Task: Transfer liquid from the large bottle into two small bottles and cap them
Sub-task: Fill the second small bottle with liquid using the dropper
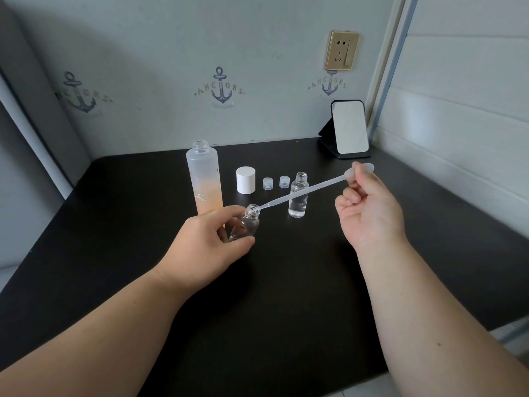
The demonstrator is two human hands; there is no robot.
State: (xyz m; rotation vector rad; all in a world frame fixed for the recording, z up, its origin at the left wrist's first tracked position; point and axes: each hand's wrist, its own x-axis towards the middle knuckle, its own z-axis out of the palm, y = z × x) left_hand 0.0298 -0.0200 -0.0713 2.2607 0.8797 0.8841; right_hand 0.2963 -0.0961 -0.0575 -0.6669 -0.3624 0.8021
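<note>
My left hand grips a small clear bottle, tilted to the right, its mouth uncapped. My right hand pinches the bulb of a translucent plastic pipette; the pipette's tip sits in that bottle's mouth. A second small bottle stands upright and uncapped, holding clear liquid. The large frosted bottle stands open behind my left hand, peach liquid in its lower part. Its white cap and two small clear caps lie on the table.
The black table meets a wall at the back and another on the right. A small standing mirror is at the back right corner. A wall socket is above it.
</note>
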